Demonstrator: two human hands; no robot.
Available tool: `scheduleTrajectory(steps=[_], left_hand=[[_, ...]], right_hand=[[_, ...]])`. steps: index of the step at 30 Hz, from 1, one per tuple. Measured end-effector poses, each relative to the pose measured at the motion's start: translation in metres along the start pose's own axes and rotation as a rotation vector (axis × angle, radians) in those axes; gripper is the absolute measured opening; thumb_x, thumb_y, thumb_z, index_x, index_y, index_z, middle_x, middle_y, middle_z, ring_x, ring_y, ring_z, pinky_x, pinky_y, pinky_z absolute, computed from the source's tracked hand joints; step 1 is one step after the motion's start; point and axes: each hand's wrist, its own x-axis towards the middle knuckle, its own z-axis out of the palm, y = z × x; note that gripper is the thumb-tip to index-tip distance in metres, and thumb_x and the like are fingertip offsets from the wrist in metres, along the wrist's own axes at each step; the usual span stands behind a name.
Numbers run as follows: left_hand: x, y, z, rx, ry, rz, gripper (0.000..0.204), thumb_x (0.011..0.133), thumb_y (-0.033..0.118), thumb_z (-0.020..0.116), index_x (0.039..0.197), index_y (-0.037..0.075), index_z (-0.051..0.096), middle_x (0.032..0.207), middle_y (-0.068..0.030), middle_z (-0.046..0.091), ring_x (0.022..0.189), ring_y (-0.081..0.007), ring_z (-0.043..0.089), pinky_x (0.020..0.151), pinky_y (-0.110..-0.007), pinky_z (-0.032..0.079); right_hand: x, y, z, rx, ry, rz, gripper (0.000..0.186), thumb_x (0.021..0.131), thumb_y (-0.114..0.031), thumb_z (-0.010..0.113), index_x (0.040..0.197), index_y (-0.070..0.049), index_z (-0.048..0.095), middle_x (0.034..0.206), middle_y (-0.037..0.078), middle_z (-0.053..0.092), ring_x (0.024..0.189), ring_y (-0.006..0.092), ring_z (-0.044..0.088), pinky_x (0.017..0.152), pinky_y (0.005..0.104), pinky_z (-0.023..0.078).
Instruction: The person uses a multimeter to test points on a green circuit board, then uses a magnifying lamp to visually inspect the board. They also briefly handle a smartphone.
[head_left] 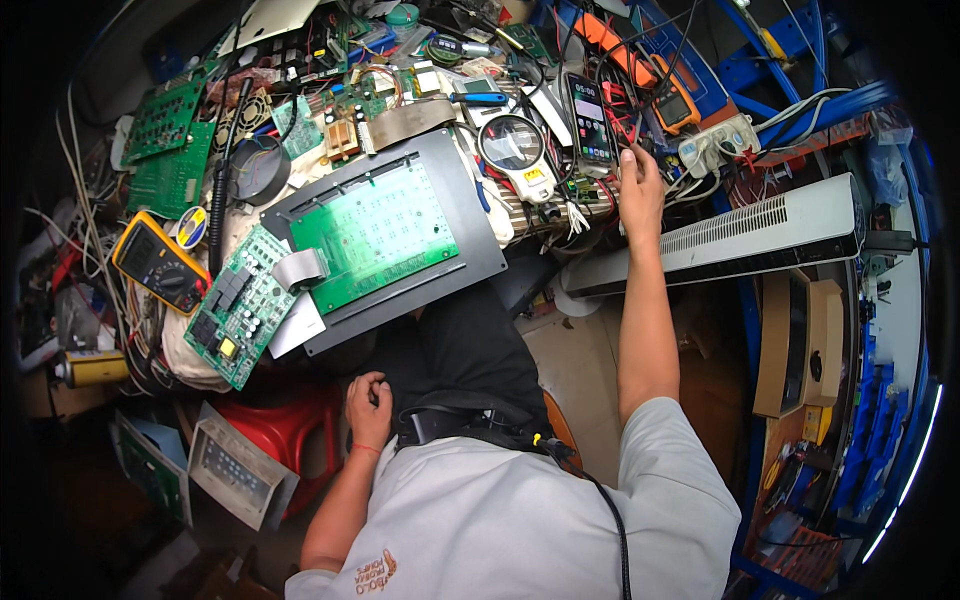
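My right hand [641, 196] reaches out over the bench's right side, fingers stretched, beside the lower right edge of a lit smartphone [592, 125]. Red clip leads [622, 128] lie at its fingertips; I see nothing clearly held. My left hand [369, 412] rests on my lap with its fingers curled in, nothing visible in them. In front of me a dark panel [475, 235] carries a large green circuit board [380, 235]. A grey ribbon cable [300, 268] runs from it to a second board [240, 305] bearing components, overhanging the bench edge.
Around lie a yellow multimeter [160, 262], an orange meter [675, 100], a round magnifier [512, 145], a blue-handled screwdriver [480, 99] and a power strip [722, 143]. A white tower-shaped appliance [740, 235] stands right. A red stool [285, 425] and metal housing [240, 465] are lower left.
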Motion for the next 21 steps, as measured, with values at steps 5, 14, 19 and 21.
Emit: scheduleTrajectory(steps=[5, 14, 19, 21], left_hand=[[-0.001, -0.009, -0.001, -0.109, -0.01, -0.068, 0.016, 0.096, 0.011, 0.071, 0.111, 0.005, 0.072, 0.086, -0.0017, 0.062, 0.078, -0.0137, 0.057, 0.073, -0.03, 0.049], [0.011, 0.058, -0.084, -0.48, 0.14, -0.058, 0.017, 0.11, 0.017, 0.06, 0.109, 0.003, 0.069, 0.087, -0.0014, 0.068, 0.078, -0.0069, 0.059, 0.07, -0.024, 0.049], [0.029, 0.134, -0.192, -0.453, 0.514, 0.452, 0.023, 0.111, 0.013, 0.05, 0.114, -0.004, 0.064, 0.094, -0.0126, 0.064, 0.083, -0.0172, 0.059, 0.079, -0.032, 0.05], [0.03, 0.165, -0.236, -0.337, 0.543, 0.795, 0.037, 0.115, 0.025, 0.04, 0.121, -0.005, 0.059, 0.098, -0.0152, 0.063, 0.091, -0.026, 0.058, 0.085, -0.039, 0.049]], right_hand=[[-0.068, -0.019, -0.008, 0.245, -0.242, -0.15, 0.039, 0.113, -0.029, 0.052, 0.097, 0.001, 0.07, 0.082, 0.006, 0.071, 0.065, 0.0141, 0.064, 0.062, 0.0284, 0.051], [-0.179, -0.017, 0.034, 0.336, -0.818, -0.471, 0.04, 0.104, -0.016, 0.067, 0.067, -0.002, 0.062, 0.064, 0.01, 0.064, 0.056, 0.027, 0.063, 0.055, 0.0375, 0.049], [-0.213, -0.008, 0.061, 0.139, -0.713, -0.641, 0.036, 0.096, -0.014, 0.076, 0.067, -0.004, 0.058, 0.063, 0.012, 0.057, 0.057, 0.0331, 0.059, 0.053, 0.0411, 0.046], [-0.221, -0.007, 0.068, 0.081, -0.657, -0.666, 0.035, 0.093, -0.013, 0.078, 0.067, -0.004, 0.057, 0.063, 0.012, 0.055, 0.057, 0.0336, 0.059, 0.052, 0.0423, 0.045]])
